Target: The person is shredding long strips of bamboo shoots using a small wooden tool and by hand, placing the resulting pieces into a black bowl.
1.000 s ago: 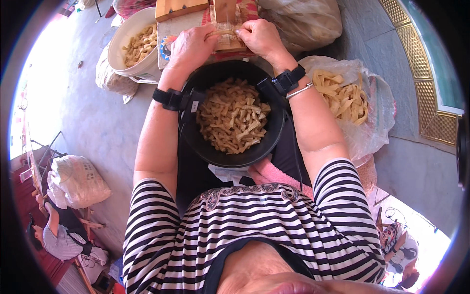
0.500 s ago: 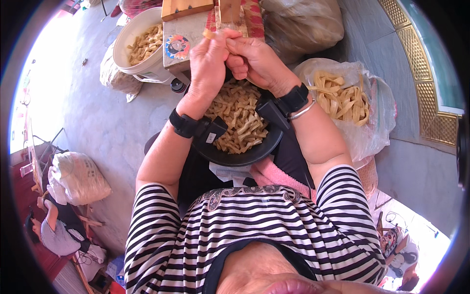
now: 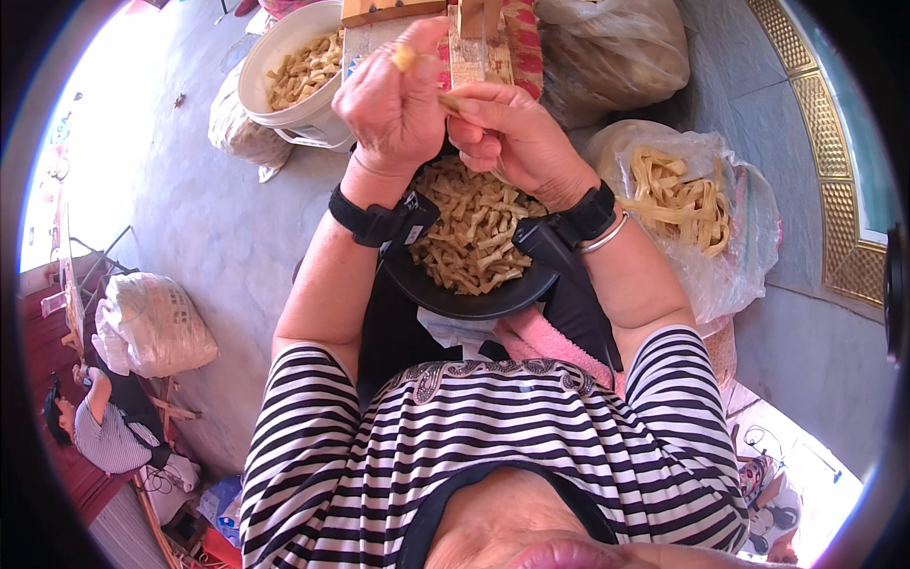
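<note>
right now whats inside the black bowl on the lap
The round black bowl holds a heap of pale tan, flat cut strips. Its far side is covered by both hands, and the bowl's bottom is buried under the strips.

The left hand (image 3: 393,104) and right hand (image 3: 512,133) covered the far rim of the black bowl (image 3: 474,299), and only a short tan end of the strip (image 3: 447,100) they pinched showed between the fingers. Beyond the bowl, the wooden block (image 3: 389,9) and the white bucket (image 3: 284,66) were cut off by the picture's top edge. What the grey sack (image 3: 152,322) left of the bowl held could not be told.
</note>
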The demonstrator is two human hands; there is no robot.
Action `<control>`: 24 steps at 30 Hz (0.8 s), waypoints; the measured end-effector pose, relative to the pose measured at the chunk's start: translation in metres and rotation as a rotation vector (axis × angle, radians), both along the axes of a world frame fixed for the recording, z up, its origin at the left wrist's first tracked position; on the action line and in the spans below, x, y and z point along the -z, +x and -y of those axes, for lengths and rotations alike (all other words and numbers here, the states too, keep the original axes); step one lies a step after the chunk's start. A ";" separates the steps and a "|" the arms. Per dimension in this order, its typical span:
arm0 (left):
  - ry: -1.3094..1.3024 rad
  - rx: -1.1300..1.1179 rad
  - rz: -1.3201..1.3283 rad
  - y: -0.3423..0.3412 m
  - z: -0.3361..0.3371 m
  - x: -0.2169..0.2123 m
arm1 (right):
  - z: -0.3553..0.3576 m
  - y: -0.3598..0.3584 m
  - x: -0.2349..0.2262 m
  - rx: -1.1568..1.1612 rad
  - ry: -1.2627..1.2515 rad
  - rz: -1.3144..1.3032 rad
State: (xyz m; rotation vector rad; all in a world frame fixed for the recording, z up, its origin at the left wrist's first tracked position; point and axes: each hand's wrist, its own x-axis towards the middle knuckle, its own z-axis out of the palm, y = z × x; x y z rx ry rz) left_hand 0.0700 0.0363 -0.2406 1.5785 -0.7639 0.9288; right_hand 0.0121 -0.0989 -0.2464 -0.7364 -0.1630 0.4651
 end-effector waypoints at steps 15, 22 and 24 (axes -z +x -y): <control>0.221 0.366 -0.822 -0.023 0.008 -0.002 | 0.007 0.005 0.011 0.676 -1.127 0.560; 0.476 0.118 -0.254 -0.020 0.009 -0.005 | 0.019 0.003 0.002 0.138 -0.250 -0.231; 0.526 0.175 -0.185 -0.020 0.007 -0.006 | 0.030 0.008 0.005 -0.083 -0.126 -0.271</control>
